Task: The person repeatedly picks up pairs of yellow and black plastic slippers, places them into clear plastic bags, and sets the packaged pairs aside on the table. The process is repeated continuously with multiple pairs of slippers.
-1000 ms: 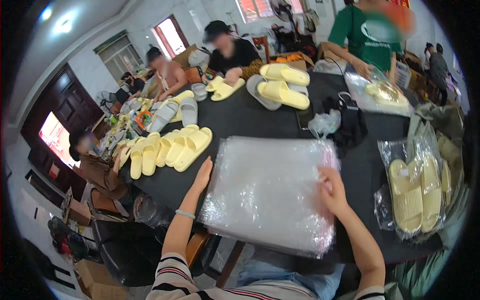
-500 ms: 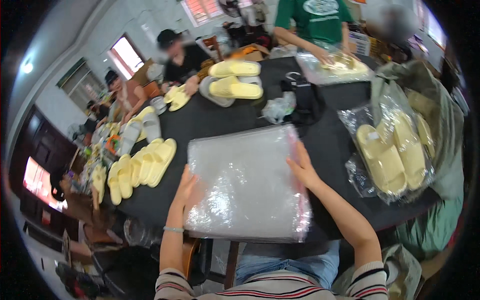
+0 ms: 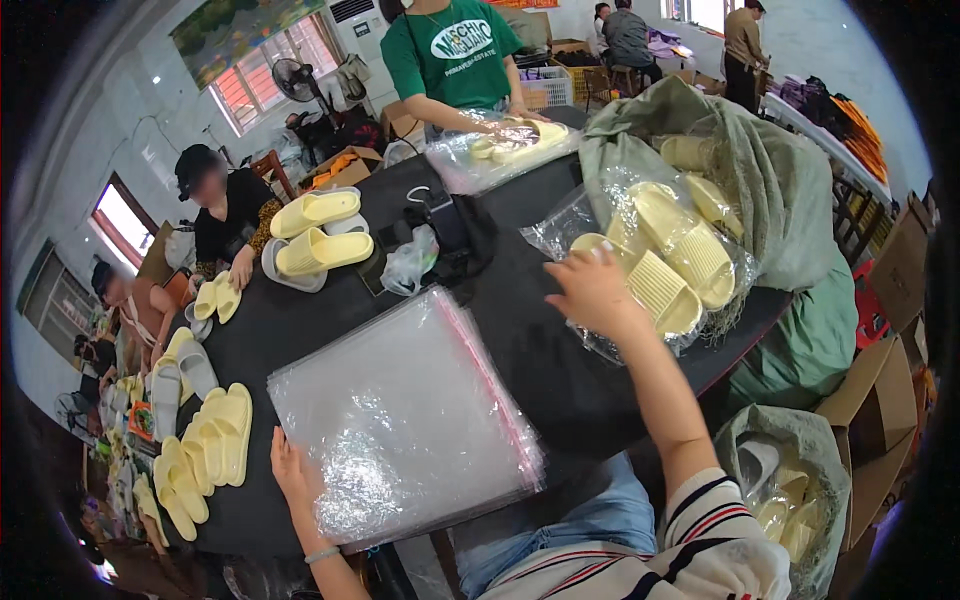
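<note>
A thick stack of clear plastic bags (image 3: 400, 420) with a pink strip along one side lies on the black table (image 3: 560, 385) in front of me. My left hand (image 3: 298, 468) rests against its left edge, fingers stretched out. My right hand (image 3: 597, 290) is spread open at a pair of pale yellow slippers (image 3: 680, 260) in a clear bag, its fingertips over the nearer slipper; whether they touch the plastic I cannot tell. The bagged pair lies at the mouth of a grey-green woven sack (image 3: 770, 190) holding more slippers.
Yellow and grey slippers (image 3: 318, 235) lie farther left, with a row of yellow slippers (image 3: 215, 440) along the left edge. Across the table a person in green (image 3: 455, 60) handles a bagged pair. A second sack (image 3: 785, 490) and a cardboard box (image 3: 875, 430) stand at my right.
My right hand has left the stack's right side and reached over to the bagged slippers. The left stays at the stack, which now sits turned. The view has swung right.
</note>
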{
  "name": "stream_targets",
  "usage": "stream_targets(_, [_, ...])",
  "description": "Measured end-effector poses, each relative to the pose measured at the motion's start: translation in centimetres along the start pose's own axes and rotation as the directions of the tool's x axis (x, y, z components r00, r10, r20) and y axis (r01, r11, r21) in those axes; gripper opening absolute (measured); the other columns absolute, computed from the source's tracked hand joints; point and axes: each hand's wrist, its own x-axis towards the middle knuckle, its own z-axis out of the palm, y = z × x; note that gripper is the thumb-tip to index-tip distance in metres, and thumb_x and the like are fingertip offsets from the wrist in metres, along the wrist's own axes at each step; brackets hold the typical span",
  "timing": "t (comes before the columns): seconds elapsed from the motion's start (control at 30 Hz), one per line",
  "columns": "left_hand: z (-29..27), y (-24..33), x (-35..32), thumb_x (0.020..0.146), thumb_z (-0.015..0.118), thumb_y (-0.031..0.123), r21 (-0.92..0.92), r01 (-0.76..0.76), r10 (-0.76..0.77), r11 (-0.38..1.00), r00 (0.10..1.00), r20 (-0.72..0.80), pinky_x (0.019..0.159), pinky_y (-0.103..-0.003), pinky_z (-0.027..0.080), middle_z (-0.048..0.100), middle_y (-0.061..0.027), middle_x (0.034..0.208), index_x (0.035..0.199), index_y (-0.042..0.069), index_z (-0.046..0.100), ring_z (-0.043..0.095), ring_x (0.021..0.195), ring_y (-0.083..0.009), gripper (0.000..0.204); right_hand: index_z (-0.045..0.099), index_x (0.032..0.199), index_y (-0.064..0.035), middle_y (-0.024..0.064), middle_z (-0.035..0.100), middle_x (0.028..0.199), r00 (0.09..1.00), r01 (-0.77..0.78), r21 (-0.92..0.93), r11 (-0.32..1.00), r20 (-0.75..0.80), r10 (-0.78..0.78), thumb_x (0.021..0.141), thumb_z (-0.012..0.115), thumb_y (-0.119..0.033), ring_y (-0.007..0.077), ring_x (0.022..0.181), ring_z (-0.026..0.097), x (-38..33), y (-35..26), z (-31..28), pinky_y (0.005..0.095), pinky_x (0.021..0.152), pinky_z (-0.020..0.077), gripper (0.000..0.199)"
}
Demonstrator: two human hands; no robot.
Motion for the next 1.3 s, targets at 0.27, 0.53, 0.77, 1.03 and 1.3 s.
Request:
stream_targets(0.27, [0.2, -0.1, -0.3, 0.095, 0.048, 0.002, -0.008, 0.048, -0.048, 0.999, 0.999, 0.014, 0.107, -0.033, 0.035, 0.044, -0.0157, 0.141, 0.141, -0.006, 0.035, 0.046, 0.127, -0.0221, 0.049, 0.069, 0.101, -0.0139, 0.0075, 0.066, 0.102, 0.948, 0.144, -0.061, 0.988, 0.294, -0.120, 0.075, 0.071, -0.039, 0.0279, 0.103, 0.059, -1.5, 10.9, -3.8, 0.0419, 0.093, 0.0412, 0.037])
stream_targets(0.53, [-2.9, -3.5, 0.0, 0.087, 0.058, 0.000, 0.403, -0.141, 0.126, 0.904, 0.990, 0.064, 0.098, -0.032, 0.043, 0.044, -0.0134, 0.143, 0.127, 0.012, 0.061, 0.043, 0.131, -0.0224, 0.041, 0.064, 0.079, -0.0025, 0.0137, 0.064, 0.078, 0.885, 0.387, 0.340, 0.857, 0.122, -0.449, 0.074, 0.072, -0.017, 0.0340, 0.077, 0.061, -1.0, 6.6, -3.3, 0.0412, 0.069, 0.0477, 0.017])
stream_targets(0.77, [-1.5, -0.9, -0.4, 0.092, 0.057, 0.004, 0.337, -0.163, 0.134, 0.927, 0.985, 0.107, 0.107, -0.035, 0.035, 0.039, -0.0162, 0.146, 0.126, 0.006, 0.060, 0.039, 0.134, -0.0257, 0.034, 0.061, 0.078, -0.0028, -0.0027, 0.054, 0.066, 0.942, 0.132, 0.911, 0.390, 0.007, -0.336, 0.090, 0.065, -0.010, 0.0057, 0.058, 0.048, 2.2, 0.7, -6.5, 0.0231, 0.051, 0.0389, 0.015])
stream_targets(1.03, [-1.7, -1.6, -0.4, 0.089, 0.058, 0.001, 0.327, -0.156, 0.129, 0.932, 0.986, 0.103, 0.109, -0.034, 0.032, 0.037, -0.0185, 0.146, 0.126, 0.004, 0.059, 0.036, 0.136, -0.0272, 0.037, 0.054, 0.115, -0.0025, 0.0056, 0.058, 0.106, 0.921, -0.252, 0.867, -0.430, 0.079, -0.381, 0.096, 0.053, -0.008, 0.0140, 0.099, 0.060, 4.8, -13.4, -6.2, 0.0247, 0.085, 0.0508, 0.020])
stream_targets(1.3, [-0.4, 0.4, -0.4, 0.092, 0.056, 0.002, 0.139, -0.039, 0.029, 0.990, 0.997, 0.071, 0.111, -0.034, 0.031, 0.035, -0.0173, 0.148, 0.128, 0.001, 0.057, 0.035, 0.136, -0.0262, 0.035, 0.057, 0.114, -0.0035, 0.0043, 0.059, 0.108, 0.854, 0.138, 0.986, 0.097, -0.069, -0.516, 0.093, 0.056, -0.009, 0.0123, 0.103, 0.056, 3.4, -15.1, 0.0, 0.0255, 0.086, 0.0447, 0.021])
